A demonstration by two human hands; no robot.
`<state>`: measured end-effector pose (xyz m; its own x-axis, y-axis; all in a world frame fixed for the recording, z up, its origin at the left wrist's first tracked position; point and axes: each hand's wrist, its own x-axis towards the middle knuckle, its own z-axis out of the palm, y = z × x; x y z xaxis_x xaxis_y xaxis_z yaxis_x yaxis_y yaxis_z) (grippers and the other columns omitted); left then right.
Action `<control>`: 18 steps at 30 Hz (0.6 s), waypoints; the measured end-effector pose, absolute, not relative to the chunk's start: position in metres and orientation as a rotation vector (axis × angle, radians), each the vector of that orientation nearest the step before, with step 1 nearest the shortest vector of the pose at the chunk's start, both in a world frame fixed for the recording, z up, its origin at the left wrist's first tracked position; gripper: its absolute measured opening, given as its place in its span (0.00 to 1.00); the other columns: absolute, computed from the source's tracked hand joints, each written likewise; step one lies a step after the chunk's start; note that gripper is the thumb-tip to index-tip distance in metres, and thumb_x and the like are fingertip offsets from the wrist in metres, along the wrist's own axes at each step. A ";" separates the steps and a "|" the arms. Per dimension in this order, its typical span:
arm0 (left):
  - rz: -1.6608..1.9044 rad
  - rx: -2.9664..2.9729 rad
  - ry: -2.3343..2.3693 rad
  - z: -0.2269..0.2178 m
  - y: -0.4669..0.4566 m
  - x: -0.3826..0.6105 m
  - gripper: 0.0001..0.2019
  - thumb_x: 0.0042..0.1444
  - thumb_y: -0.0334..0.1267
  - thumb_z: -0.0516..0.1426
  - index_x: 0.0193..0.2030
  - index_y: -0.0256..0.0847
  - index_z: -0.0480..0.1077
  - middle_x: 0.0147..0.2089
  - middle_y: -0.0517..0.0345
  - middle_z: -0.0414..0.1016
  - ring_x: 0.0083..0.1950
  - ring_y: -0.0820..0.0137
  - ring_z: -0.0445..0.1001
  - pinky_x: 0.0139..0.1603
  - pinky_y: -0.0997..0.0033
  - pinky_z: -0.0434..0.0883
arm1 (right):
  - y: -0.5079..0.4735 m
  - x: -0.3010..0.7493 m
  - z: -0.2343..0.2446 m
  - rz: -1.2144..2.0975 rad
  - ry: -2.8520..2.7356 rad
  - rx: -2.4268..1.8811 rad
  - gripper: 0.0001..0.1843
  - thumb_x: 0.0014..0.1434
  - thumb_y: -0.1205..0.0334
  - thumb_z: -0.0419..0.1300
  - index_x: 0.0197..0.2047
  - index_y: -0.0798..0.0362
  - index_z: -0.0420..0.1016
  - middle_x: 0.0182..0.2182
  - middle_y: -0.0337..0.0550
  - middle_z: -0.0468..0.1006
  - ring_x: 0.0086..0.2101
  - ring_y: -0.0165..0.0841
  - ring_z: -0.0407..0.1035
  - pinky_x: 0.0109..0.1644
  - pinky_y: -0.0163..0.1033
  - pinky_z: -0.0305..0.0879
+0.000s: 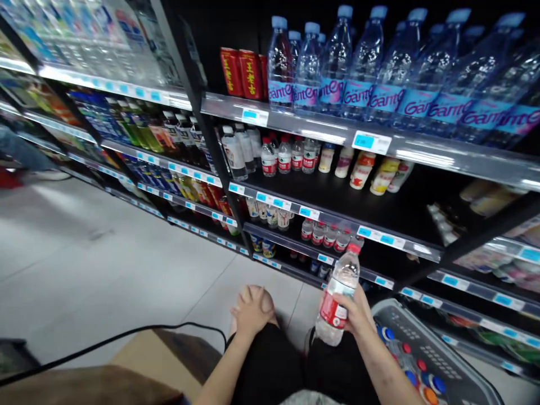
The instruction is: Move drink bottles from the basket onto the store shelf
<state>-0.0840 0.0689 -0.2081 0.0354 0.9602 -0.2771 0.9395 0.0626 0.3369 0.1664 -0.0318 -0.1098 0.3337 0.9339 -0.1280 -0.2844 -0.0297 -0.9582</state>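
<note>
My right hand [358, 315] is wrapped round a water bottle [337, 298] with a red cap and a red-and-white label. The bottle leans a little, its cap towards the shelves, above my right thigh. On my left knee rests my left hand [252, 311], fingers spread, with nothing in it. Similar red-capped bottles [329, 236] stand on a low shelf in front of me. More of that kind, small red-capped bottles [283, 156], stand on the shelf above, beside several juice or milk drinks [361, 170].
To my right stands a grey basket [447, 337] holding several bottles with blue, red and orange caps. A cardboard box [158, 360] and a black cable [126, 332] are at my left. Large blue-capped bottles [354, 73] and red cans [240, 73] fill the upper shelf.
</note>
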 end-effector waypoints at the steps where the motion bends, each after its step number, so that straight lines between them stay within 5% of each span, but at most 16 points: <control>1: 0.011 1.841 1.955 -0.218 0.079 -0.088 0.43 0.58 0.52 0.64 0.78 0.50 0.56 0.81 0.44 0.37 0.78 0.34 0.39 0.68 0.26 0.51 | -0.022 0.171 -0.094 1.013 -0.838 -1.208 0.30 0.41 0.54 0.76 0.46 0.56 0.76 0.37 0.51 0.82 0.38 0.48 0.78 0.43 0.49 0.76; 3: 0.031 1.799 1.919 -0.235 0.100 -0.096 0.38 0.60 0.53 0.61 0.76 0.50 0.59 0.80 0.51 0.44 0.79 0.42 0.44 0.68 0.28 0.54 | 0.004 0.179 -0.055 0.729 -1.085 -1.227 0.27 0.41 0.53 0.77 0.42 0.56 0.77 0.38 0.51 0.82 0.36 0.45 0.78 0.44 0.48 0.76; 8: 0.277 1.647 1.763 -0.257 0.143 -0.112 0.25 0.64 0.47 0.57 0.64 0.38 0.73 0.67 0.53 0.71 0.67 0.63 0.69 0.68 0.63 0.64 | 0.108 0.193 0.044 -0.048 -1.347 -1.316 0.32 0.43 0.49 0.77 0.48 0.58 0.76 0.41 0.53 0.81 0.41 0.46 0.78 0.50 0.51 0.74; 11: 0.287 1.635 1.771 -0.259 0.154 -0.110 0.24 0.63 0.46 0.57 0.62 0.39 0.75 0.64 0.54 0.74 0.66 0.60 0.71 0.66 0.63 0.66 | 0.183 0.200 0.075 -0.305 -1.467 -1.213 0.37 0.43 0.48 0.76 0.51 0.58 0.73 0.44 0.54 0.79 0.44 0.45 0.75 0.55 0.52 0.71; 18: 0.177 1.669 1.834 -0.249 0.161 -0.101 0.21 0.60 0.43 0.56 0.56 0.39 0.78 0.57 0.49 0.78 0.61 0.55 0.73 0.62 0.59 0.68 | 0.337 0.193 0.071 0.412 -1.486 -1.190 0.44 0.31 0.54 0.77 0.51 0.56 0.68 0.46 0.51 0.78 0.46 0.44 0.74 0.60 0.53 0.67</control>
